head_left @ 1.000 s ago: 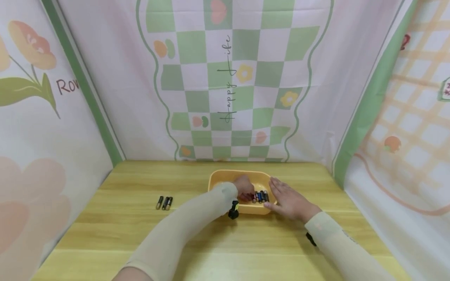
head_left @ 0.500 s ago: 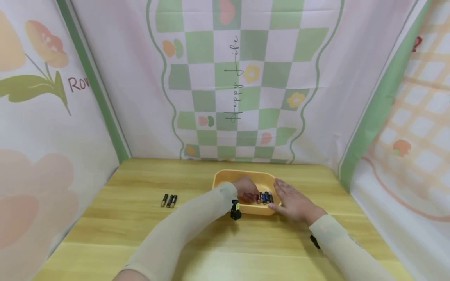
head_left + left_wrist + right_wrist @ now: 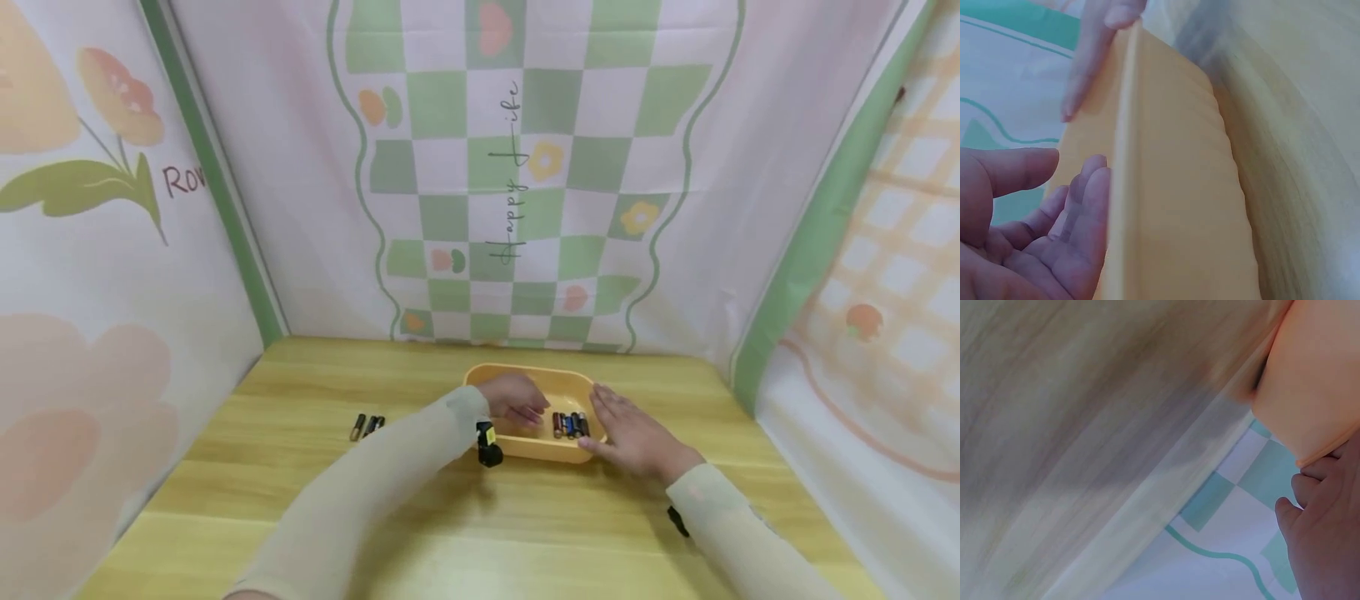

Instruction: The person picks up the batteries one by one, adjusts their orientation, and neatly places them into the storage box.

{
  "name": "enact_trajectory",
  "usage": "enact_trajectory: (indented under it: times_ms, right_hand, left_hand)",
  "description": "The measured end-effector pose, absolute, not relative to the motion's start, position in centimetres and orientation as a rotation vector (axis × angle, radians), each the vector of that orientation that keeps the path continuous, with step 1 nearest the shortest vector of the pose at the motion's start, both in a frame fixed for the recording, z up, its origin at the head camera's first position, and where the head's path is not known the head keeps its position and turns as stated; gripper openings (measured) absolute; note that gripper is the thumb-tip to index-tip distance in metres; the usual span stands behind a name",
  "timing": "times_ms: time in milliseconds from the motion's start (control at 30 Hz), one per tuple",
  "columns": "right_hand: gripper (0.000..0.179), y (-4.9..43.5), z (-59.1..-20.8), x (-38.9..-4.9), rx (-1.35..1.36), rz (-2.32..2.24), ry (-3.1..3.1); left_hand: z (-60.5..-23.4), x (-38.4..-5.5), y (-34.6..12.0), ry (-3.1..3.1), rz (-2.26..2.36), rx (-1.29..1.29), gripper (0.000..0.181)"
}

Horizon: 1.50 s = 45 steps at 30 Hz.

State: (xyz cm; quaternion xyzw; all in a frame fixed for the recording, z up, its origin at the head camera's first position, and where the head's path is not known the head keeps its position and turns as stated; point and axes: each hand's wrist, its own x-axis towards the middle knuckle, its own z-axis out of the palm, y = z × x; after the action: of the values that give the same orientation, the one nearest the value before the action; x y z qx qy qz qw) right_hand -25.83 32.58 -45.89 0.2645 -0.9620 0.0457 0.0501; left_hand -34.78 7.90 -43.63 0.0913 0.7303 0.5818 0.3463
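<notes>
A yellow plastic basin [image 3: 536,447] stands on the table with several batteries [image 3: 570,425] side by side in its right part. My left hand [image 3: 516,398] is inside the basin, a little left of that row. In the left wrist view, its loosely bent fingers [image 3: 1088,215] and thumb are apart with nothing between them, close behind the basin's wall [image 3: 1179,175]. My right hand [image 3: 636,435] rests against the basin's right end, fingers extended along the side and thumb by the front rim. The right wrist view shows only part of this hand [image 3: 1329,519] at the basin.
A few more batteries [image 3: 358,427] lie on the wooden table [image 3: 525,533] to the left, partly hidden by my left sleeve [image 3: 375,483]. Patterned cloth [image 3: 495,183] hangs behind the table and on both sides.
My left hand has drawn back leftward from the batteries in the basin, and its fingers have loosened. More of the row's left end shows. My right hand stays at the basin; the head view has shifted slightly.
</notes>
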Motion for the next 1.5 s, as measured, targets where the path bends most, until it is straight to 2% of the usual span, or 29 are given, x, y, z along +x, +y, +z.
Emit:
enact_trajectory:
  times_ms: [167,900,1500]
  right_hand:
    - [0.090,32.6,-45.9,-25.8,0.787,0.131,-2.964]
    - [0.089,32.7,-45.9,-25.7,0.808,0.123,-2.959]
    - [0.089,32.6,-46.1,-25.7,0.790,0.155,-2.951]
  left_hand:
    - [-42.4,-33.8,6.7,1.876,1.536,0.237,0.030]
    - [-40.9,-33.7,0.8,1.863,1.548,0.223,0.025]
    - [-41.8,-33.3,-3.2,1.895,1.584,0.180,0.018]
